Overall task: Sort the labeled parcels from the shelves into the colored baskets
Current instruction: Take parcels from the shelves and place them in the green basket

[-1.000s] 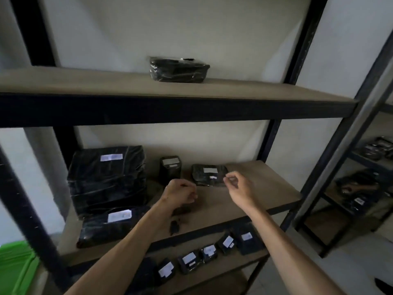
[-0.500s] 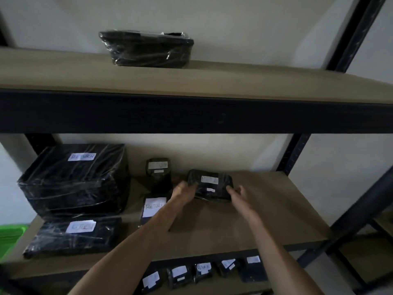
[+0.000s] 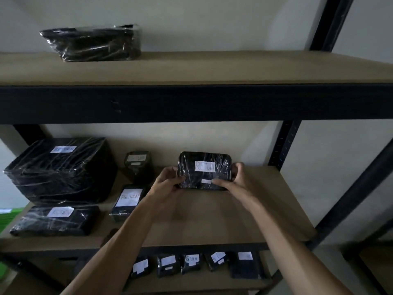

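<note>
A small black plastic-wrapped parcel [image 3: 204,170] with a white label reading RETURN is tilted up on its lower edge above the middle shelf [image 3: 244,211], its label facing me. My left hand [image 3: 168,185] grips its left end and my right hand [image 3: 232,183] grips its right end, thumb across the front lower edge. Other black parcels on the same shelf carry RETURN labels: a large one [image 3: 61,169] at the left, a flat one [image 3: 53,220] below it, a small flat one [image 3: 127,202] and an upright one [image 3: 139,165] at the back.
A wrapped black parcel [image 3: 93,42] lies on the top shelf [image 3: 212,67]. Several small labeled parcels [image 3: 191,264] stand in a row on the lower shelf. A green basket edge [image 3: 4,218] shows at the far left. Black uprights [image 3: 285,143] frame the rack; another rack stands to the right.
Both hands reached the small parcel at the back of the middle shelf, took hold of its ends and tilted it up so the label faces me. The view moved closer and upward.
</note>
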The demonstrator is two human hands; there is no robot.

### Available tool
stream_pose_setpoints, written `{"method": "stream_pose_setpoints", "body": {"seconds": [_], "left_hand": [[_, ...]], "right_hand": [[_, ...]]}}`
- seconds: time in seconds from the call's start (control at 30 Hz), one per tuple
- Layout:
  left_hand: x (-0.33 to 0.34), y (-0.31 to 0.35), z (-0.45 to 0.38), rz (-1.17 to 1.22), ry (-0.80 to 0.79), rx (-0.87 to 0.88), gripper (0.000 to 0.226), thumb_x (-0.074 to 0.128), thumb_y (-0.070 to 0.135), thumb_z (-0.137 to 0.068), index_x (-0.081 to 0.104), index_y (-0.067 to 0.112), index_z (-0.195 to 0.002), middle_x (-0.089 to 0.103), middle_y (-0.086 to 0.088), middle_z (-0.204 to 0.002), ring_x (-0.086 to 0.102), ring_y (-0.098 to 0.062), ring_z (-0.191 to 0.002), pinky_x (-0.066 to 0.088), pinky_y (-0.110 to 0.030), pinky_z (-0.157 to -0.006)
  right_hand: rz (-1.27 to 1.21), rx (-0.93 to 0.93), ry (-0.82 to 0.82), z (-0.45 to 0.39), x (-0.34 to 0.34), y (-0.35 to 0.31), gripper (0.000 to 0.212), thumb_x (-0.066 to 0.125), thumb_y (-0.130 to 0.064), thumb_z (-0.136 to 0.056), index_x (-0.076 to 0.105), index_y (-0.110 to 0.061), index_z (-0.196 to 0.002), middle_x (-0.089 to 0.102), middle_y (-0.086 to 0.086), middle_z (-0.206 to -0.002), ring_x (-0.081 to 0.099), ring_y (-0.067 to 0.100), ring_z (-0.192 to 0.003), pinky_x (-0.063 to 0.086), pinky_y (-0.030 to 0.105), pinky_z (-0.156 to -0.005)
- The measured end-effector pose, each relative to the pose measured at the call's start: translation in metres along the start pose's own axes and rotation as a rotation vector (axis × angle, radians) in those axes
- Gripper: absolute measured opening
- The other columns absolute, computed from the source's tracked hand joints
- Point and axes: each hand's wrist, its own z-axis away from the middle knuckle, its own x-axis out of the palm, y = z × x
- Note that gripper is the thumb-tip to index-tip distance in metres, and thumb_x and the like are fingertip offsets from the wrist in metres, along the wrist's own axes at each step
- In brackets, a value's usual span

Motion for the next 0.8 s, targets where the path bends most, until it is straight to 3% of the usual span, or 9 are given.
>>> {"method": "stream_pose_setpoints", "body": {"seconds": [0.07, 0.2, 0.3, 0.43, 0.53, 0.63, 0.67, 0.73, 0.8], "left_hand": [[0.004, -0.004, 0.003, 0.019, -0.006, 0.003, 0.027, 0.062, -0.013, -0.085, 0.062, 0.014, -0.089, 0.07, -0.016, -0.1, 0.068, -0.031, -0.086, 0.058, -0.044, -0.077], [0.011, -0.01, 0.011, 0.033, -0.035, 0.037, 0.025, 0.064, -0.011, -0.085, 0.06, 0.013, -0.091, 0.069, -0.019, -0.101, 0.069, -0.03, -0.083, 0.06, -0.041, -0.072], [0.009, -0.011, 0.017, 0.035, -0.043, 0.026, 0.025, 0.067, -0.008, -0.085, 0.059, 0.013, -0.096, 0.069, -0.021, -0.106, 0.07, -0.031, -0.086, 0.061, -0.04, -0.07], [0.007, -0.002, 0.026, -0.011, 0.027, 0.008, 0.025, 0.072, -0.005, -0.081, 0.059, 0.009, -0.098, 0.069, -0.021, -0.104, 0.069, -0.032, -0.085, 0.061, -0.039, -0.07], [0.001, 0.012, 0.032, -0.08, 0.129, -0.006, 0.028, 0.078, 0.0, -0.079, 0.062, 0.004, -0.103, 0.071, -0.019, -0.1, 0.072, -0.028, -0.079, 0.062, -0.037, -0.071], [-0.013, 0.034, 0.046, -0.068, 0.126, -0.01, 0.038, 0.077, 0.004, -0.081, 0.064, -0.004, -0.116, 0.073, -0.022, -0.106, 0.074, -0.027, -0.084, 0.063, -0.037, -0.082], [-0.019, 0.042, 0.053, -0.062, 0.098, -0.009, 0.037, 0.075, 0.005, -0.083, 0.066, -0.005, -0.117, 0.073, -0.022, -0.109, 0.074, -0.027, -0.088, 0.062, -0.037, -0.085], [-0.033, 0.057, 0.069, -0.052, 0.048, -0.012, 0.035, 0.073, 0.012, -0.084, 0.069, -0.003, -0.116, 0.072, -0.021, -0.115, 0.073, -0.026, -0.098, 0.059, -0.036, -0.091], [-0.051, 0.065, 0.087, -0.045, 0.038, -0.004, 0.035, 0.07, 0.017, -0.087, 0.07, 0.0, -0.118, 0.071, -0.019, -0.121, 0.069, -0.026, -0.11, 0.058, -0.032, -0.093]], "right_hand": [[0.023, -0.072, 0.025, -0.002, -0.002, 0.003, 0.101, 0.099, -0.044, -0.05, 0.027, -0.03, -0.12, 0.06, 0.0, -0.118, 0.061, 0.015, -0.109, 0.05, 0.037, -0.096], [0.026, -0.166, 0.032, -0.016, -0.005, 0.021, 0.103, 0.097, -0.063, -0.035, 0.027, -0.039, -0.106, 0.062, 0.002, -0.113, 0.066, 0.016, -0.104, 0.054, 0.051, -0.092], [0.09, -0.178, 0.056, 0.002, -0.01, 0.001, 0.1, 0.098, -0.055, -0.042, 0.026, -0.032, -0.107, 0.06, 0.002, -0.112, 0.064, 0.016, -0.102, 0.054, 0.043, -0.087], [0.107, -0.156, -0.017, 0.006, -0.011, -0.008, 0.089, 0.095, -0.038, -0.063, 0.025, -0.027, -0.117, 0.053, -0.009, -0.108, 0.056, 0.006, -0.099, 0.043, 0.03, -0.084], [0.026, -0.114, -0.107, 0.001, -0.009, -0.012, 0.082, 0.09, -0.038, -0.071, 0.026, -0.027, -0.122, 0.053, -0.003, -0.12, 0.054, 0.009, -0.103, 0.042, 0.034, -0.089], [-0.11, -0.031, -0.165, 0.004, 0.003, -0.025, 0.102, 0.092, -0.057, -0.057, 0.033, -0.028, -0.134, 0.05, 0.008, -0.143, 0.058, 0.028, -0.121, 0.048, 0.052, -0.102], [-0.209, -0.014, -0.177, 0.004, 0.01, -0.028, 0.096, 0.094, -0.054, -0.055, 0.039, -0.029, -0.13, 0.056, 0.011, -0.139, 0.064, 0.031, -0.116, 0.052, 0.054, -0.1], [-0.421, 0.021, -0.23, 0.011, 0.026, -0.038, 0.07, 0.09, -0.03, -0.071, 0.046, -0.027, -0.125, 0.069, 0.015, -0.122, 0.073, 0.032, -0.102, 0.059, 0.051, -0.09], [-0.508, 0.029, -0.288, 0.022, 0.045, -0.051, 0.057, 0.08, -0.018, -0.084, 0.047, -0.029, -0.13, 0.073, 0.013, -0.114, 0.074, 0.031, -0.101, 0.062, 0.045, -0.083]]}}
